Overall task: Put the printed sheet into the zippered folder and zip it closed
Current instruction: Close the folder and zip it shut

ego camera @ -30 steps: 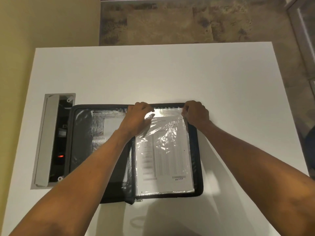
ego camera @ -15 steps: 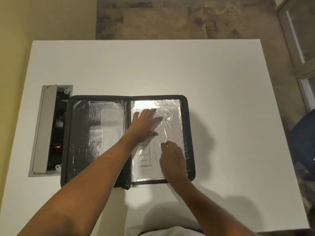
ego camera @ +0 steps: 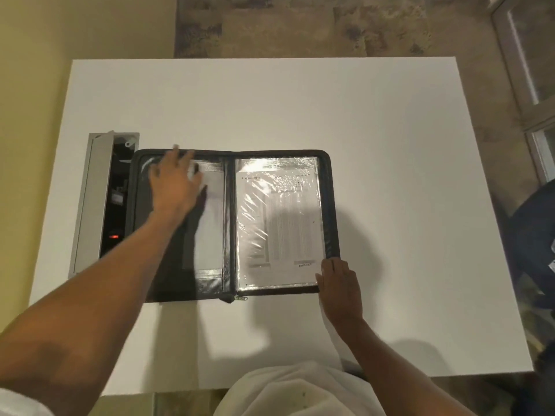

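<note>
Both hands have left the clear sleeve since half a second ago: the left hand [ego camera: 175, 184] has swung from the right-hand page across the spine to the far part of the left panel, and the right hand [ego camera: 338, 279] has slid off the page to the folder's near right corner.

Taking the zippered folder [ego camera: 332, 205] as the landmark, the printed sheet [ego camera: 279, 220] lies flat inside the clear plastic sleeve [ego camera: 246, 235] on its right half, square to the edges, with nothing seen sticking out past the black border. So the first part of the task looks done. The folder itself lies fully open on the white worktop [ego camera: 300, 109], its zipper pull [ego camera: 240, 298] resting at the near end of the spine, so folding and zipping are both left.

The left hand's grip is wide, fingers spread and blurred over the left panel, holding nothing that I can see. The right hand rests flat with fingers loosely together at the corner; whether it pinches the edge I cannot tell.

Just left of the folder an open grey cable hatch [ego camera: 96, 199] is set into the worktop. A likely next step is lifting one panel over the other.
</note>
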Tool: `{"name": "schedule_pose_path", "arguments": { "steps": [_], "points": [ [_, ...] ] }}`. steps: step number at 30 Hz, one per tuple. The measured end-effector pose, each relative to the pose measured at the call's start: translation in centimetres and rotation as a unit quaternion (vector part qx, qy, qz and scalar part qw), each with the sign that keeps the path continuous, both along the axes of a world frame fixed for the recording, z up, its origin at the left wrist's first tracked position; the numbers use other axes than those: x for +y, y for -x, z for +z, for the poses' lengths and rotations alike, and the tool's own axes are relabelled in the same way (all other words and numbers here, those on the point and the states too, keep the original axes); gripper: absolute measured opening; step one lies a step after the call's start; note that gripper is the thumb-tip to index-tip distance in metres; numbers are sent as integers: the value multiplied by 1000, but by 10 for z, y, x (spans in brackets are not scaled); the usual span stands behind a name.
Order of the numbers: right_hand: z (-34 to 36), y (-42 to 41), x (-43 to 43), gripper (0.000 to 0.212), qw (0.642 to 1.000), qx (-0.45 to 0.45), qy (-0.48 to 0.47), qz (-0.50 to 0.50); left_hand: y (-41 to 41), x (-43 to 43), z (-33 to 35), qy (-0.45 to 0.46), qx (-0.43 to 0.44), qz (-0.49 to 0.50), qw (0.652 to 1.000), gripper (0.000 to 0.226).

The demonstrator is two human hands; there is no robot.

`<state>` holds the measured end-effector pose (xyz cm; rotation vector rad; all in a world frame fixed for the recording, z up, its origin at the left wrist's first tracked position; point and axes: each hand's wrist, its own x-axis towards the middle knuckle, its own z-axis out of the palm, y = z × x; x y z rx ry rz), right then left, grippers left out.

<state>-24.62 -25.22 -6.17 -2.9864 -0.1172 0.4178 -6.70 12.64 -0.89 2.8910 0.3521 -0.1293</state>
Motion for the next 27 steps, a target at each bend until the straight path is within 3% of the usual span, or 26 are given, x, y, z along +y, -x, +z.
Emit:
{"name": "schedule_pose_path", "arguments": {
  "steps": [5, 8, 22, 27],
  "points": [
    [3, 1, 0, 24, 1000, 10, -21, -20, 30, 80, 8, 51, 42, 181, 981, 64],
    [4, 4, -2, 21, 999, 2, -30, -25, 43, 95, 6, 99, 68, 235, 965, 62],
    [13, 15, -43, 19, 999, 32, -18, -28, 59, 88, -6, 156, 18, 246, 957, 36],
    [24, 17, -46, 21, 1000, -16, 22, 10, 65, 77, 8, 152, 13, 232, 961, 34]
  ]
}}
